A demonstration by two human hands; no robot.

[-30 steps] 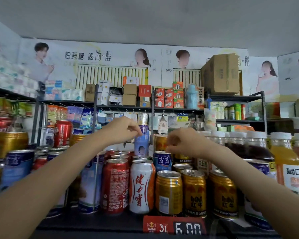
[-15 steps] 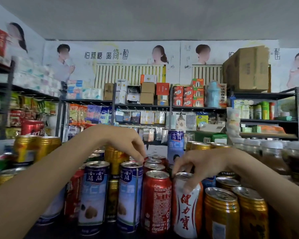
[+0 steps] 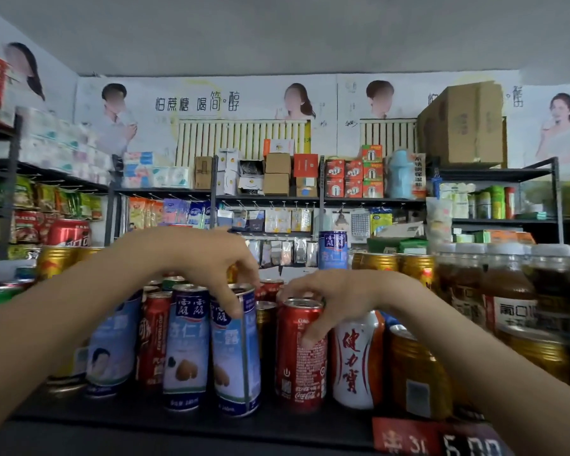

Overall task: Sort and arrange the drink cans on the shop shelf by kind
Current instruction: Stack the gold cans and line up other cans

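Since a second ago I've dropped both hands from the back row to the front: left hand [image 3: 208, 271] now gripping a blue almond-drink can [image 3: 236, 350], right hand [image 3: 326, 302] gripping the red cola can [image 3: 301, 353] beside it on the shelf [image 3: 178, 422], so regrouping by kind looks underway.

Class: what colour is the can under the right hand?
Red cola can with white lettering; head view.

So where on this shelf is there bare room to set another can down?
Only the dark front strip of the shelf, ahead of the blue-white cans, and the narrow dark gap between them and the red cola can. Behind, cans crowd close together; to the right, gold cans and bottles fill the space.
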